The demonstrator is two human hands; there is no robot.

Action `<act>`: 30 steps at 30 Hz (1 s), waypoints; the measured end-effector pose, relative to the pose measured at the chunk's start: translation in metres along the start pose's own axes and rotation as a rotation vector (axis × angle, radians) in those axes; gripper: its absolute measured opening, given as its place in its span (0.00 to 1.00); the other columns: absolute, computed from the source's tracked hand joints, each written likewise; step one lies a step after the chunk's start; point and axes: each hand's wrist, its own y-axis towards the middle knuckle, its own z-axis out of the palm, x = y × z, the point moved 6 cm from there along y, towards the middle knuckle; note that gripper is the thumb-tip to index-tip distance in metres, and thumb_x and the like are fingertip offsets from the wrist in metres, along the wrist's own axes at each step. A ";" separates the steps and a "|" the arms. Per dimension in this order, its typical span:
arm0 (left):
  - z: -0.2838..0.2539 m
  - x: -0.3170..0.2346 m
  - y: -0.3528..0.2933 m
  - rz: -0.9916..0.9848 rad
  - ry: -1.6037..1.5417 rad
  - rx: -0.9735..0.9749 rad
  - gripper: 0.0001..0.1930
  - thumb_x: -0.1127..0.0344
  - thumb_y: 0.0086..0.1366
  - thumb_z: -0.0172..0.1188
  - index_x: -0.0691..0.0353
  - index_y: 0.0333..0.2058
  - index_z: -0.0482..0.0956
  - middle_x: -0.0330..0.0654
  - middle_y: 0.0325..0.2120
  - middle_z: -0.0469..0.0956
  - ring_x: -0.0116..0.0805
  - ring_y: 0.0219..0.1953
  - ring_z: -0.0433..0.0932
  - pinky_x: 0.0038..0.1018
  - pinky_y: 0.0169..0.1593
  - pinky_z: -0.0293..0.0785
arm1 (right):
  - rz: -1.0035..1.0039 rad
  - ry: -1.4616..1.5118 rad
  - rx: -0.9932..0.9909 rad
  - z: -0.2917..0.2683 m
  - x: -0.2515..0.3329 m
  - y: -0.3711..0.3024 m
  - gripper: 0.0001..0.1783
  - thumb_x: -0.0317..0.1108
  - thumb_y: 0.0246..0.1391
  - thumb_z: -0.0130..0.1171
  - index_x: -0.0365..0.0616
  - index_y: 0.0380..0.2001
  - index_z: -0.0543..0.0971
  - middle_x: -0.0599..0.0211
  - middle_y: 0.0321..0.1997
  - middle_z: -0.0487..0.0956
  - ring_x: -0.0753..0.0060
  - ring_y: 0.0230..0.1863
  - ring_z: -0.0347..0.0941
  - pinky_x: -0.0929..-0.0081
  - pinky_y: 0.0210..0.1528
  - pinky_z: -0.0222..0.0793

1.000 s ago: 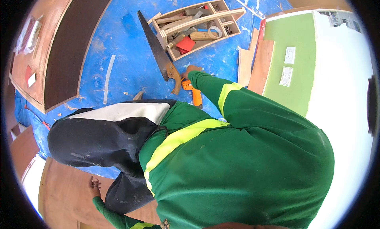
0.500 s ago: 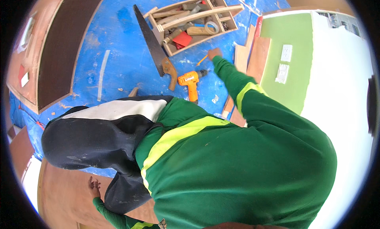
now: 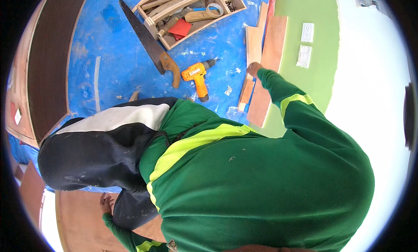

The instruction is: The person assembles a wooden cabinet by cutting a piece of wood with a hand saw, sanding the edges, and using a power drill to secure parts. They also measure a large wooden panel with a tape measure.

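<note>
My right hand (image 3: 253, 69) is closed over the wooden planks (image 3: 272, 56) beside the green wall. It held an orange pencil half a second ago; the pencil is hidden now and does not show on the floor. At the lower left, my left hand (image 3: 106, 203) lies next to my dark-clad leg (image 3: 100, 156), fingers apart, over a brown wooden board (image 3: 78, 208). It holds nothing. An orange cordless drill (image 3: 198, 77) lies on the blue floor sheet (image 3: 130, 47). Left of it is a handsaw (image 3: 148, 43) with a wooden handle, its blade beside the toolbox.
The open wooden toolbox (image 3: 191, 16) holds hand tools, a roll of tape (image 3: 214, 10) and a red piece (image 3: 180, 29). A green and white wall (image 3: 313, 91) with an outlet (image 3: 307, 32) stands on the right. A dark panel (image 3: 52, 56) stands at the left.
My right hand has moved away from beside the toolbox, right and nearer, to the planks. The pencil has gone out of sight. The view has shifted slightly; my left hand stays by my leg.
</note>
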 end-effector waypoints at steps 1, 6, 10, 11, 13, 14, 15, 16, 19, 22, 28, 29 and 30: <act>0.005 -0.013 0.019 0.013 -0.021 0.042 0.26 0.58 0.77 0.64 0.53 0.69 0.70 0.38 0.40 0.82 0.34 0.37 0.85 0.30 0.34 0.77 | -0.244 -0.485 0.057 0.030 -0.018 0.018 0.16 0.36 0.61 0.58 0.40 0.42 0.90 0.49 0.44 0.89 0.49 0.48 0.87 0.51 0.49 0.84; 0.017 -0.040 0.051 0.051 0.002 0.082 0.25 0.59 0.77 0.65 0.55 0.68 0.71 0.39 0.40 0.83 0.35 0.35 0.85 0.30 0.29 0.75 | -0.049 0.010 -0.157 0.046 -0.015 0.017 0.23 0.51 0.61 0.63 0.41 0.42 0.89 0.46 0.48 0.88 0.43 0.52 0.85 0.50 0.56 0.81; 0.038 -0.057 0.063 0.046 -0.021 0.088 0.27 0.57 0.76 0.66 0.59 0.67 0.71 0.43 0.39 0.83 0.35 0.32 0.85 0.30 0.29 0.78 | 0.052 0.258 -0.433 -0.001 -0.035 0.015 0.19 0.48 0.54 0.71 0.40 0.34 0.87 0.49 0.36 0.88 0.50 0.41 0.86 0.56 0.51 0.81; 0.042 -0.060 0.060 0.040 -0.016 0.076 0.27 0.57 0.75 0.66 0.60 0.67 0.71 0.43 0.39 0.83 0.35 0.32 0.85 0.30 0.30 0.78 | 0.061 0.270 -0.487 -0.019 -0.034 0.013 0.20 0.48 0.56 0.69 0.38 0.36 0.87 0.46 0.35 0.87 0.47 0.42 0.86 0.55 0.51 0.81; 0.033 -0.067 0.060 0.046 0.000 0.068 0.30 0.55 0.74 0.69 0.62 0.67 0.71 0.45 0.40 0.84 0.36 0.33 0.85 0.32 0.31 0.80 | 0.024 0.299 -0.550 -0.047 -0.033 0.015 0.21 0.48 0.59 0.66 0.37 0.37 0.87 0.43 0.36 0.87 0.42 0.42 0.86 0.52 0.51 0.80; 0.025 -0.055 0.054 0.055 -0.007 0.050 0.30 0.54 0.73 0.69 0.62 0.67 0.71 0.45 0.41 0.84 0.37 0.34 0.86 0.33 0.31 0.81 | -0.017 0.315 -0.582 -0.063 -0.023 0.018 0.21 0.48 0.60 0.64 0.37 0.37 0.86 0.42 0.36 0.87 0.39 0.42 0.86 0.51 0.51 0.80; 0.019 -0.050 0.050 0.065 -0.011 0.035 0.30 0.54 0.73 0.69 0.62 0.67 0.71 0.46 0.41 0.84 0.38 0.35 0.86 0.33 0.32 0.81 | -0.078 0.335 -0.661 -0.082 -0.007 0.013 0.21 0.48 0.62 0.63 0.37 0.37 0.86 0.41 0.37 0.87 0.38 0.42 0.85 0.50 0.51 0.79; 0.013 -0.046 0.048 0.073 -0.017 0.021 0.31 0.54 0.73 0.69 0.62 0.67 0.72 0.46 0.41 0.84 0.39 0.36 0.86 0.34 0.32 0.82 | -0.140 0.353 -0.740 -0.102 0.011 0.007 0.22 0.48 0.63 0.62 0.37 0.38 0.86 0.40 0.38 0.86 0.36 0.42 0.85 0.49 0.51 0.79; 0.040 -0.051 0.047 0.042 -0.097 0.097 0.31 0.55 0.72 0.70 0.65 0.67 0.71 0.48 0.43 0.84 0.42 0.42 0.86 0.37 0.40 0.87 | -0.265 0.374 -0.985 -0.180 0.057 -0.042 0.22 0.49 0.66 0.59 0.38 0.38 0.86 0.38 0.39 0.86 0.32 0.44 0.83 0.48 0.51 0.79; 0.035 -0.024 0.031 0.026 -0.155 0.082 0.32 0.56 0.72 0.70 0.66 0.67 0.70 0.50 0.43 0.84 0.43 0.43 0.86 0.39 0.43 0.89 | -0.427 0.384 -1.044 -0.226 0.105 -0.037 0.22 0.49 0.66 0.59 0.38 0.40 0.86 0.37 0.40 0.85 0.32 0.45 0.83 0.46 0.51 0.78; 0.050 0.000 0.007 0.064 -0.232 0.116 0.31 0.58 0.74 0.68 0.68 0.67 0.70 0.53 0.45 0.84 0.46 0.43 0.87 0.39 0.45 0.88 | -0.714 0.579 -0.947 -0.271 0.184 -0.055 0.24 0.49 0.68 0.60 0.36 0.48 0.86 0.45 0.45 0.88 0.42 0.48 0.85 0.54 0.55 0.78; 0.043 -0.001 0.002 0.049 -0.201 0.081 0.31 0.58 0.74 0.68 0.68 0.68 0.70 0.53 0.45 0.84 0.46 0.43 0.87 0.38 0.44 0.88 | -0.764 0.665 -0.904 -0.269 0.188 -0.047 0.25 0.48 0.69 0.60 0.35 0.51 0.86 0.49 0.48 0.89 0.45 0.48 0.85 0.57 0.56 0.78; 0.041 0.002 -0.004 0.024 -0.173 0.054 0.31 0.58 0.74 0.68 0.68 0.68 0.70 0.53 0.46 0.84 0.46 0.42 0.87 0.37 0.44 0.87 | -0.795 0.630 -0.921 -0.267 0.204 -0.064 0.22 0.45 0.69 0.60 0.35 0.51 0.85 0.46 0.47 0.88 0.45 0.50 0.85 0.57 0.56 0.78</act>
